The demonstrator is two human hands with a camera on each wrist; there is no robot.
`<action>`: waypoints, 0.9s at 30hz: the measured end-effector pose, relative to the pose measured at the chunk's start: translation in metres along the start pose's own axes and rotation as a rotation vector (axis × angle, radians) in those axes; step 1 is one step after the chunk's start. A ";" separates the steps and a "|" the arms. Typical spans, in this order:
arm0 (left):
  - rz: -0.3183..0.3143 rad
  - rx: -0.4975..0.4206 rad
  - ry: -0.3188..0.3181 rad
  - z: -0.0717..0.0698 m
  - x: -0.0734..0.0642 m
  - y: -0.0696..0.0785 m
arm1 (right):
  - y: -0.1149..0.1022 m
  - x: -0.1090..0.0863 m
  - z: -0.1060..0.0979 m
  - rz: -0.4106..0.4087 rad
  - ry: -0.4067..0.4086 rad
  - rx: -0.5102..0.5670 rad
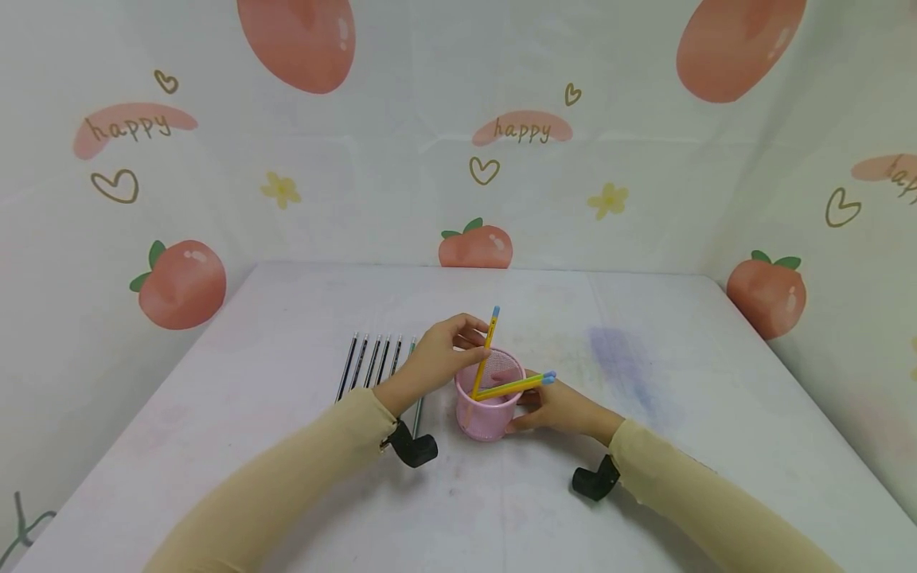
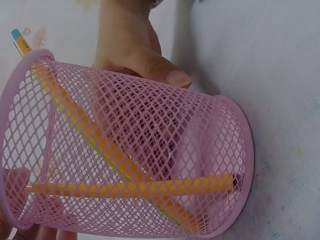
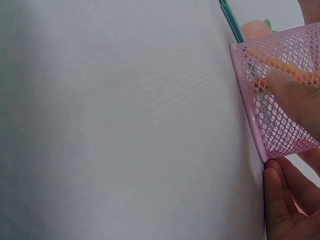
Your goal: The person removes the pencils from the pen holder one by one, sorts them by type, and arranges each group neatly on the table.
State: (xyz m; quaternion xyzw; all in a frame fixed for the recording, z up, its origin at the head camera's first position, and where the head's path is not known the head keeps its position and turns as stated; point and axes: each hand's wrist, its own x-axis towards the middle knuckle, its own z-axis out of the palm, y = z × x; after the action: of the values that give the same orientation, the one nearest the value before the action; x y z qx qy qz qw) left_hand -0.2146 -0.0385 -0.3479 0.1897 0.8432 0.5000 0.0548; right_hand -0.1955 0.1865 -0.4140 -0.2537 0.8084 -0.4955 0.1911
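Observation:
A pink mesh pencil holder [image 1: 483,423] stands upright on the table. My left hand [image 1: 446,350] reaches over its rim and pinches a yellow pencil [image 1: 492,328] with a blue end, which stands steeply inside. Further yellow pencils [image 1: 512,387] with blue ends lean against the right side of the rim. From the right, my right hand [image 1: 562,407] grips the holder low down. Its thumb [image 3: 295,102] presses the mesh in the right wrist view. Through the mesh [image 2: 220,115] in the left wrist view, the steep pencil's lower tip shows near the base.
Left of the holder lies a row of several dark pencils [image 1: 368,362], partly covered by my left forearm. A green pencil [image 1: 418,418] lies at the row's right end. A patterned backdrop [image 1: 387,207] rises behind the white table [image 1: 552,517].

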 end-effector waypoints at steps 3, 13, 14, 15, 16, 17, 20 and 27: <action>-0.005 -0.003 0.010 0.002 0.002 -0.002 | 0.000 0.000 0.000 -0.018 -0.005 -0.002; 0.026 -0.049 0.039 0.002 0.007 -0.003 | 0.000 0.000 0.000 -0.020 -0.001 -0.014; 0.028 -0.053 0.042 0.001 0.008 -0.002 | -0.001 0.001 0.000 -0.025 -0.002 -0.012; 0.031 -0.058 0.048 0.001 0.008 -0.001 | -0.001 0.001 0.000 -0.028 -0.006 -0.005; 0.029 -0.061 0.053 0.000 0.008 0.001 | 0.000 0.001 0.000 -0.029 -0.008 0.003; 0.027 -0.064 0.056 -0.001 0.008 0.003 | 0.000 0.001 0.000 -0.033 -0.012 0.010; 0.032 -0.086 0.063 -0.004 0.009 0.005 | 0.001 0.001 0.000 -0.046 -0.021 0.030; 0.075 -0.170 0.074 -0.012 0.012 0.010 | 0.002 0.001 0.000 -0.058 -0.019 0.029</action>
State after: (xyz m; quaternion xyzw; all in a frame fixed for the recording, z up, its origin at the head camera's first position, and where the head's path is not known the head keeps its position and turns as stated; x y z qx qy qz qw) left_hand -0.2263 -0.0398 -0.3325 0.1975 0.7914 0.5781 0.0208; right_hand -0.1968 0.1864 -0.4161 -0.2790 0.7916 -0.5101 0.1878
